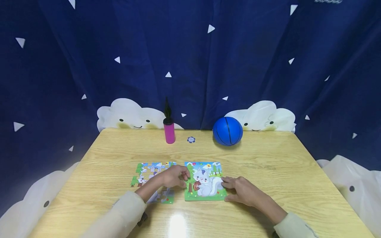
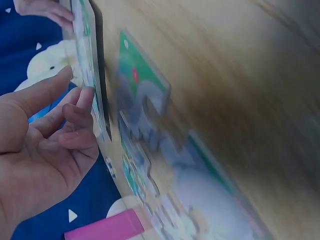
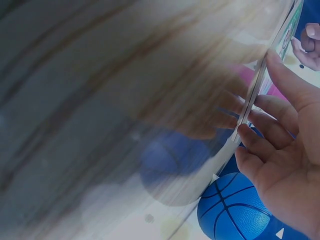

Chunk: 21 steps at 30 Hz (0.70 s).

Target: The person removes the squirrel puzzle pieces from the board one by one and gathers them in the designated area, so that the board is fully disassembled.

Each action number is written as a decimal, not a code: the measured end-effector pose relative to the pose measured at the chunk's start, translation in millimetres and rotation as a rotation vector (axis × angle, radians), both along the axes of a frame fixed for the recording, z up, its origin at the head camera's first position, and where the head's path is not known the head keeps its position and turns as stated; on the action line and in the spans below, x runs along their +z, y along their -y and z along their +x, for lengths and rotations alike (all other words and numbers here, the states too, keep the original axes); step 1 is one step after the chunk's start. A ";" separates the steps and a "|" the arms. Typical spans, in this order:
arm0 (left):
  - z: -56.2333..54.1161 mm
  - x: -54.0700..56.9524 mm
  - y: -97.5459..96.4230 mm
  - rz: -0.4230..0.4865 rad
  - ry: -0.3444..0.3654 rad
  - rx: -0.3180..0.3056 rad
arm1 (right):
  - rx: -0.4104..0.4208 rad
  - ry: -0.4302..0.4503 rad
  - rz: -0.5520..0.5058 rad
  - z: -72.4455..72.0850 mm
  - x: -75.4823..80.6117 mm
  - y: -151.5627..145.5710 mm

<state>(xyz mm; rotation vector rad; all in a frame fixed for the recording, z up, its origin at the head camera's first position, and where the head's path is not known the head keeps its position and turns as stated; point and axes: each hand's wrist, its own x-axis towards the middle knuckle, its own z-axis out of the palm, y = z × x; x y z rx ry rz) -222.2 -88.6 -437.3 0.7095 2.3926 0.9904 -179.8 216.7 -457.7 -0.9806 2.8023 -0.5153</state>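
Note:
A squirrel picture board with a green border lies flat at the middle of the table. My left hand is at its left edge, fingers loosely bent and holding nothing. At the opposite edge is my right hand, its fingertips right at the side of the board; the right wrist view shows the thumb and fingers spread along that edge. Left of the board, partly hidden under my left forearm, lies a jigsaw puzzle with gaps between its pieces. Its pieces show up close in the left wrist view.
Toward the back of the wooden table stand a pink hand pump with a black nozzle and a blue ball with black lines. A blue-and-white chip lies between them. A dark blue curtain hangs behind.

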 end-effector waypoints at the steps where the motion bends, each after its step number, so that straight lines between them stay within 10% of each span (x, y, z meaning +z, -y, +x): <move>1: 0.1 -0.3 -2.0 0.001 0.001 0.000 | -0.001 -0.002 -0.001 0.0 -0.2 -0.1; 21: 5.1 -4.8 -19.1 -0.078 -0.001 0.017 | -0.009 0.000 0.001 0.1 -1.2 -0.7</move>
